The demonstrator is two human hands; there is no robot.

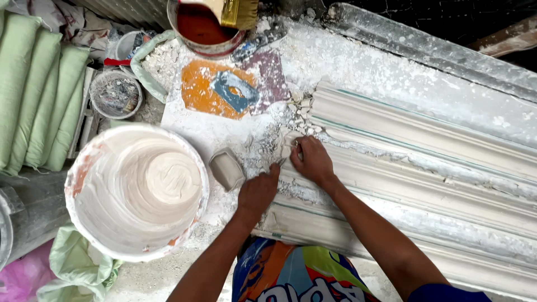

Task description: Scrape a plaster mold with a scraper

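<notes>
Along the left edge of the frame lie green sacks (39,84), stacked side by side, with a pink bag (19,277) and a crumpled pale green one (78,263) at lower left. Just right of the sacks, a small grey tub (116,93) crusted with dried plaster sits in the upper left. Below it stands a big white bucket (84,168), its inside smeared with wet plaster swirled into a mound.

At top centre a tin of reddish-brown liquid (204,28) has a brush (238,12) resting in it. Beneath it, a work surface (212,131) is thick with white dust and crumbs, an orange and blue patch showing through. A small grey rubber mixing cup (226,168) lies on its side near the bucket.

The left hand (257,193) is curled into a loose fist against the near end of a long white plaster cornice moulding (425,168); I cannot tell what it grips. The right hand (312,159) pinches something small at the moulding's broken end, among loose plaster chips (299,114). The moulding runs from centre to the lower right, ribbed and flaking. Behind it, a dusty grey slab (425,56) crosses the upper right.
</notes>
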